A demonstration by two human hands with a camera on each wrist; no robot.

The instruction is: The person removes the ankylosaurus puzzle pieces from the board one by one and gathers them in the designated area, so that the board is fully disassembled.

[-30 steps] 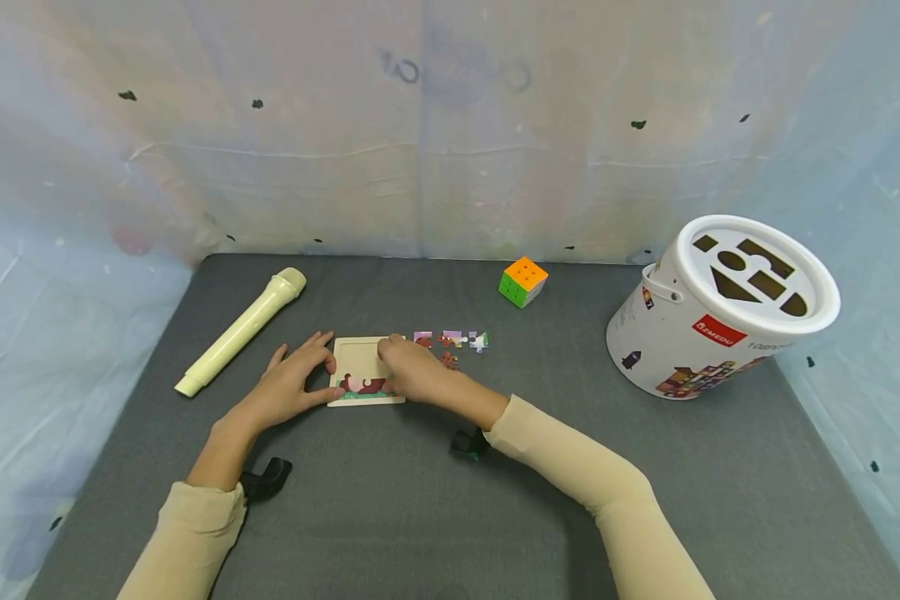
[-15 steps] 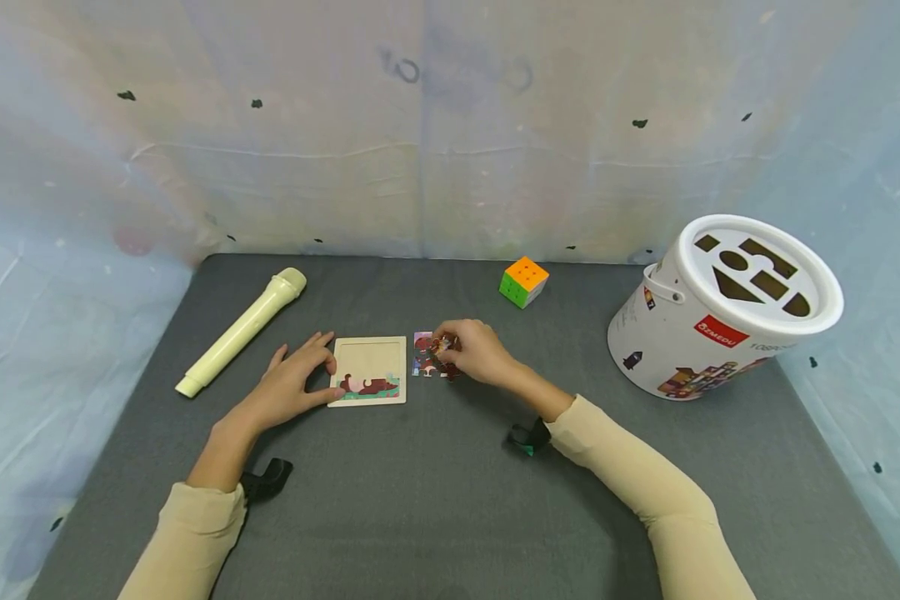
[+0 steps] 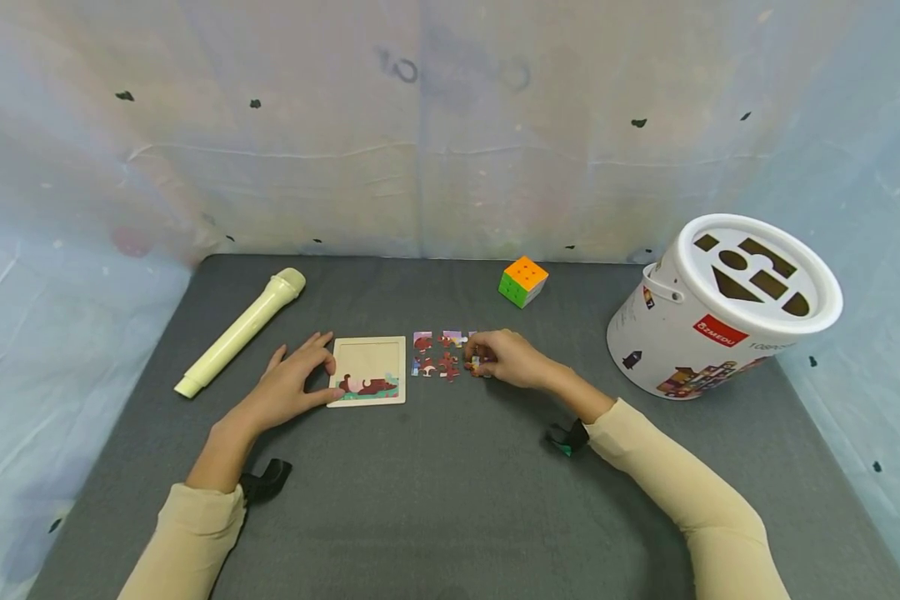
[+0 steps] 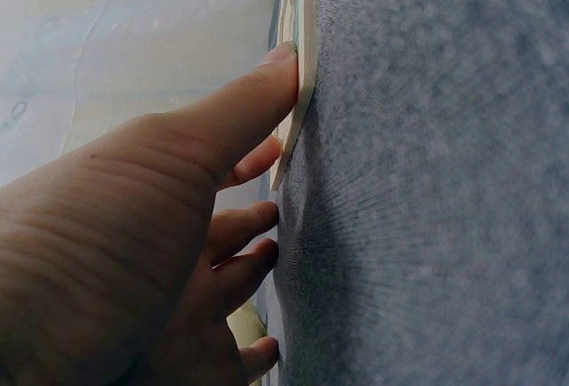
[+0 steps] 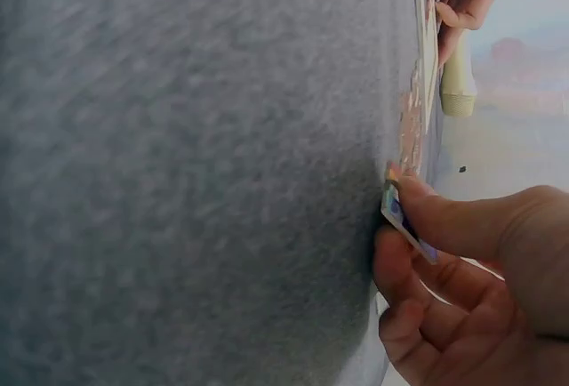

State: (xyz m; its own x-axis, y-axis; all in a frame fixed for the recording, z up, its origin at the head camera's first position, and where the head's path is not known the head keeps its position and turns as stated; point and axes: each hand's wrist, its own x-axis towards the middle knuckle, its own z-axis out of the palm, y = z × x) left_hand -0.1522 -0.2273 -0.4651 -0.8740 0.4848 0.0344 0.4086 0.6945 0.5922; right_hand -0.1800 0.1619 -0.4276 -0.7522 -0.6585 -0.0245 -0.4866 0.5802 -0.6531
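Note:
My left hand holds the left side of a small square wooden puzzle tray; the thumb lies on its lower left corner and the index finger at its left edge. Along the bottom of the tray lie fitted brown and green pieces. To the right, my right hand pinches a thin jigsaw piece between thumb and fingers, just above the table. Loose puzzle pieces lie in rows between the tray and that hand. My right fingers partly hide the pieces at the right end.
A pale yellow tube lies slanted at the left. Behind the pieces sits an orange and green puzzle cube. A large white bucket with shaped holes in its lid stands at the right. The grey table meets a curtain behind.
My right hand has left the tray and moved right, passing over the loose pieces to their right end, and now pinches a piece there. The left hand stays on the tray.

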